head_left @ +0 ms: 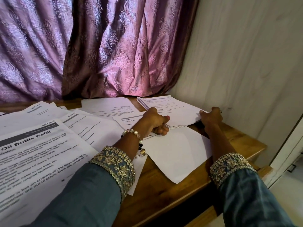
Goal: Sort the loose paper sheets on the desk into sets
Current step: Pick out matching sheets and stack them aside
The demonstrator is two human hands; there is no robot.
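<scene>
A stack of printed sheets (170,106) lies at the desk's far right corner, its near edge lifted. My left hand (155,122) grips that stack at its near left corner, thumb on top, fingers curled beneath. My right hand (211,117) grips the stack's right corner next to the wall. A blank sheet (177,149) lies under my forearms. Several loose printed sheets (91,126) overlap across the middle and left of the desk. A large page headed "Oil Bottle Refill" (37,159) sits nearest at the left.
The wooden desk (164,194) ends at its right edge (255,154) close to a white wall (237,63). A purple patterned curtain (98,46) hangs behind the desk. A white cabinet door with a handle (291,167) stands lower right.
</scene>
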